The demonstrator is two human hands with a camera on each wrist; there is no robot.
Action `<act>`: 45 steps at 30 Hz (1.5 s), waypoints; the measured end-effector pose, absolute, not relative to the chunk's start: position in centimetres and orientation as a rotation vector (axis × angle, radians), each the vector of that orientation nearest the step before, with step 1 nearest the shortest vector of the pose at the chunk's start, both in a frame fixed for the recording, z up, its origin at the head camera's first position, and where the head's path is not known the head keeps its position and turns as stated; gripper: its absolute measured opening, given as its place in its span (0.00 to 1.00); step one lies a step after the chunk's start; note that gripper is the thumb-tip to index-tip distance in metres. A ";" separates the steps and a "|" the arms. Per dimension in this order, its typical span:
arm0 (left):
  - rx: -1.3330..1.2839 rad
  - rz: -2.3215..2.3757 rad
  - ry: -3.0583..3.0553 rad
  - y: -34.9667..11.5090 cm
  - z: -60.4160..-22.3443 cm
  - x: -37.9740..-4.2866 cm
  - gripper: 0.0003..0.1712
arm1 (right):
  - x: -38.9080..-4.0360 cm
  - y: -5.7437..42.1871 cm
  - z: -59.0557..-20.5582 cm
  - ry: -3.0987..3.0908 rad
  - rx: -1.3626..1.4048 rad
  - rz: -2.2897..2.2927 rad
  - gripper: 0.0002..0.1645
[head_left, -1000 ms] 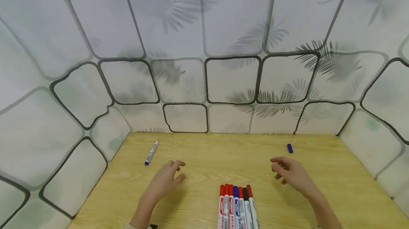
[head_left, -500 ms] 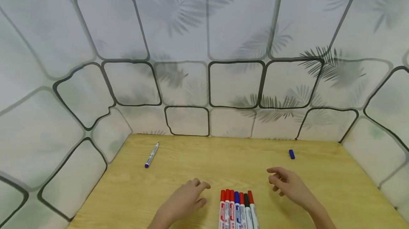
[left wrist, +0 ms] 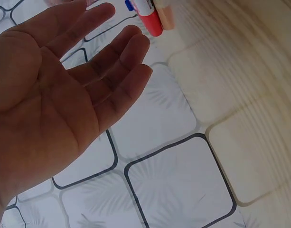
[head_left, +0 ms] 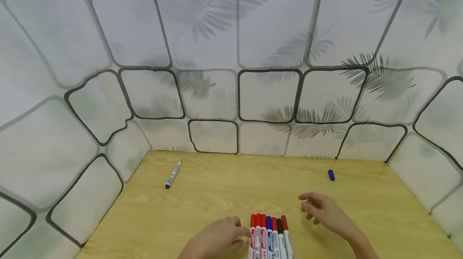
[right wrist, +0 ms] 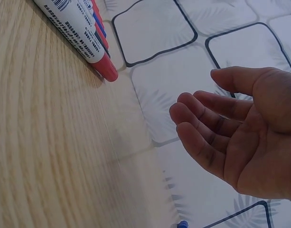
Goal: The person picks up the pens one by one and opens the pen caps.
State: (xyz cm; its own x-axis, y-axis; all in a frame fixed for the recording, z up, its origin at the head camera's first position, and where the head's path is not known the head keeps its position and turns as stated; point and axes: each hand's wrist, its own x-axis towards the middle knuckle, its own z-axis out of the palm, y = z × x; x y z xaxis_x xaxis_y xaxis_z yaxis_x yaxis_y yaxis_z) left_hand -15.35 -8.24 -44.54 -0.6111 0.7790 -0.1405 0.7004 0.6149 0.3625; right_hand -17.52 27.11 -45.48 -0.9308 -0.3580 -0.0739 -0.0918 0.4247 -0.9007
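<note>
Several whiteboard markers lie side by side in a row at the front middle, with mostly red caps, one blue-capped marker (head_left: 269, 223) and one black-capped marker (head_left: 280, 227). My left hand (head_left: 218, 237) is at the row's left side, its fingertip at the leftmost red-capped marker (head_left: 253, 222); whether it touches, I cannot tell. In the left wrist view my left hand (left wrist: 55, 90) has loosely bent fingers. To the right of the row hovers my right hand (head_left: 327, 213), holding nothing. The right wrist view shows relaxed fingers (right wrist: 202, 149) apart from a red-capped marker (right wrist: 79, 35).
An uncapped marker with a blue end (head_left: 173, 174) lies at the back left of the wooden table (head_left: 224, 178). At the back right is a loose blue cap (head_left: 331, 175). Patterned cloth walls (head_left: 267, 96) enclose the table's back and sides.
My left hand has moved right and toward the front, up to the left side of the marker row. My right hand has shifted slightly left and nearer. The markers lie as before.
</note>
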 end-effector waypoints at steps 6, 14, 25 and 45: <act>1.153 0.377 2.486 -8.2 -47.6 -16.3 0.13 | -17.3 27.2 -45.6 2.390 -0.417 -1.504 0.28; 1.179 0.309 2.463 -8.3 -49.8 -16.9 0.12 | -17.4 26.9 -45.5 2.387 -0.420 -1.492 0.28; 1.122 0.343 2.478 -7.8 -45.3 -15.1 0.17 | -17.7 26.8 -45.4 2.379 -0.428 -1.473 0.28; 1.153 0.403 2.512 -6.9 -45.1 -14.6 0.09 | -17.6 27.2 -45.3 2.359 -0.479 -1.431 0.27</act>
